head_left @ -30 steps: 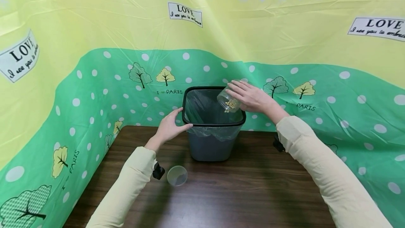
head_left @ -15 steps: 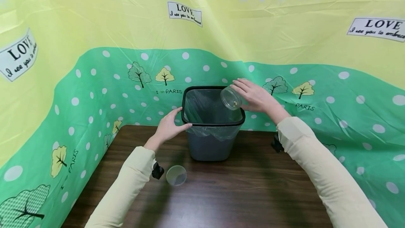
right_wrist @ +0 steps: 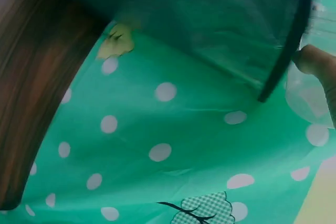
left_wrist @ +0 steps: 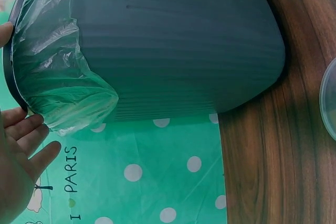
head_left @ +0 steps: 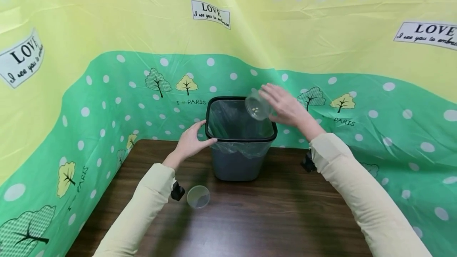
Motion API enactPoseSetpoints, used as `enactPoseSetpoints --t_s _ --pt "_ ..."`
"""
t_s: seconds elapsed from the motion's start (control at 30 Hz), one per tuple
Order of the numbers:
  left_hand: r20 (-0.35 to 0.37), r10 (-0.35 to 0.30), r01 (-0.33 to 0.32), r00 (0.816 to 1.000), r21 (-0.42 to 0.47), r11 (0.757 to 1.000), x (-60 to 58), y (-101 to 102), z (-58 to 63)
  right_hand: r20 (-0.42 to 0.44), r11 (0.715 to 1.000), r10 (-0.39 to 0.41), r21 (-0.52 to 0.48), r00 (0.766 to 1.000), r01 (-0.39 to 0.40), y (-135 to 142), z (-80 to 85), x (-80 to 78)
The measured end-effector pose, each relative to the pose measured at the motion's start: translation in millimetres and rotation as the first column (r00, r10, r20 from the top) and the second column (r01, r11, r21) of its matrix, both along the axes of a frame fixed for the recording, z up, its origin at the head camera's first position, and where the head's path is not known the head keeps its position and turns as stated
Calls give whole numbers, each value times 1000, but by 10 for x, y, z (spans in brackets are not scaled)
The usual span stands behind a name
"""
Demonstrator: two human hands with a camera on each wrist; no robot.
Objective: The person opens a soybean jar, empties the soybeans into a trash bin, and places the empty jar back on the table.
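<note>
A dark grey trash can [head_left: 236, 165] with a black rim stands upright on the table, lined with a clear plastic bag [left_wrist: 79, 98]. My left hand [head_left: 191, 142] holds the can's near left corner, thumb at the front rim and fingers along the left side. Over the can's right side, my right hand [head_left: 288, 107] grips a clear round jar [head_left: 255, 104], tilted with its mouth toward the can. Several small pale yellow beans [head_left: 255, 110] show in the jar. In the right wrist view only a thumb [right_wrist: 317, 64] and part of the jar appear.
A clear round lid [head_left: 198, 196] lies on the brown wood-grain table [head_left: 250, 217], in front of the can and to its left. Behind and at the sides hangs a green and yellow printed cloth [head_left: 150, 102], close to the can.
Most of the beans have left the jar, leaving only several. My right hand and the jar have shifted slightly and look blurred now. My left hand stays on the rim.
</note>
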State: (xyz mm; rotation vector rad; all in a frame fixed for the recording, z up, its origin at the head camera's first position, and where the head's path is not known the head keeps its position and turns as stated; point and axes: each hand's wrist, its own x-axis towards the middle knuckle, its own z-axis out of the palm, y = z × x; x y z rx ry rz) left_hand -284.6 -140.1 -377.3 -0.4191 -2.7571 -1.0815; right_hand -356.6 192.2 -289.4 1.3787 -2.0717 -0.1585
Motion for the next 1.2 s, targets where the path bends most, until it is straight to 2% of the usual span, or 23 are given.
enactPoseSetpoints --t_s 0.17,0.27,0.63,0.73,0.93,1.07,1.2 --pt "0 -3 3 1000 -3 1000 -8 -15 -7 8 989 -15 148 1000 13 -41 -35 -8" --pt "3 -1 1 1000 -3 1000 -9 -12 -6 19 990 -28 136 999 26 -47 -12 -11" --pt "0 5 -5 1000 -1 1000 -6 -1 -7 15 994 6 111 1000 -8 -68 43 -28" --pt "-1 5 -5 1000 1 1000 -3 -5 -9 23 998 9 57 1000 -10 -89 34 -21" --pt "-1 4 -4 1000 9 1000 1 -8 -7 41 989 29 -147 999 -23 -114 70 59" --pt "1 5 -5 1000 13 1000 2 -4 -7 100 974 -7 -224 995 30 -63 134 186" --pt "1 2 -2 1000 9 1000 5 -4 -11 182 954 -65 -277 981 115 40 164 342"
